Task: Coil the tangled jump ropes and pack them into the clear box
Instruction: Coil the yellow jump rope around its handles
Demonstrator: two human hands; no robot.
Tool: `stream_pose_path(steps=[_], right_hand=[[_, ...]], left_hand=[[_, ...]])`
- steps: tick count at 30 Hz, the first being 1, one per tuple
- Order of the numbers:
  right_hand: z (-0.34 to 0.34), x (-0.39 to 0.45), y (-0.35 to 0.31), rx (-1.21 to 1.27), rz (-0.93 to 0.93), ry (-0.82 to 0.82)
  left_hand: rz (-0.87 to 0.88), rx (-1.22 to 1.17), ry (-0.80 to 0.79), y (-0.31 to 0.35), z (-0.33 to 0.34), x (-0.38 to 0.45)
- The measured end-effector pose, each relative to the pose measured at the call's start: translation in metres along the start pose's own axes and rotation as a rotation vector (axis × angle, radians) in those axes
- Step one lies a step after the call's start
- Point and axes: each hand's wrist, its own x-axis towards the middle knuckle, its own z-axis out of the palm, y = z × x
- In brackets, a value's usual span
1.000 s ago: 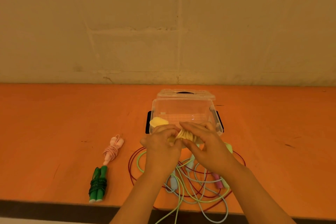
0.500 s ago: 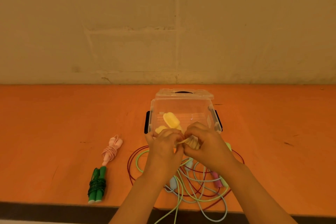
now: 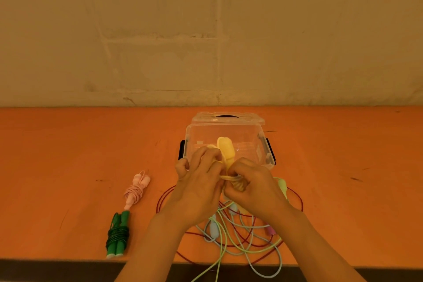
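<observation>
Both hands work on a yellow jump rope [image 3: 226, 150] just in front of the clear box [image 3: 229, 131]. My left hand [image 3: 201, 183] grips its handles, one of which sticks up above my fingers. My right hand [image 3: 251, 184] pinches the yellow cord wound around them. The clear box stands open on the orange table, its lid [image 3: 227, 118] lying behind it. A tangle of red, light green and light blue ropes [image 3: 231, 231] lies under my wrists.
A coiled pink rope [image 3: 136, 189] and a coiled green rope [image 3: 117, 236] lie on the table [image 3: 68, 155] to the left. Some cords hang over the table's near edge. A plain wall rises behind the table.
The yellow handle has swung from lying left to standing upright. My hands have drawn slightly toward me and my right hand has closed tighter on the cord.
</observation>
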Motion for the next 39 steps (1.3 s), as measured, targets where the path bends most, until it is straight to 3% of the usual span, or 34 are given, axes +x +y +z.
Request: stream_pose_path(steps=[6,10,19,32,39], right_hand=[[0.000,0.001,-0.003,0.015,0.050,-0.042],[0.000,0.001,-0.006,0.011,0.080,-0.050],[0.000,-0.001,-0.006,-0.155,0.168,-0.113],[-0.005,-0.009,-0.011,-0.081,0.065,-0.120],[-0.011,-0.009,-0.010,-0.005,0.045,-0.100]], left_hand=[[0.073,0.057,-0.008,-0.004,-0.004,0.001],[0.012,-0.014,-0.017,0.004,0.001,0.001],[-0.074,0.132,-0.025,0.011,0.022,-0.002],[0.052,-0.225,-0.195,-0.007,0.006,-0.008],[0.040,-0.235,-0.080,-0.013,0.008,-0.009]])
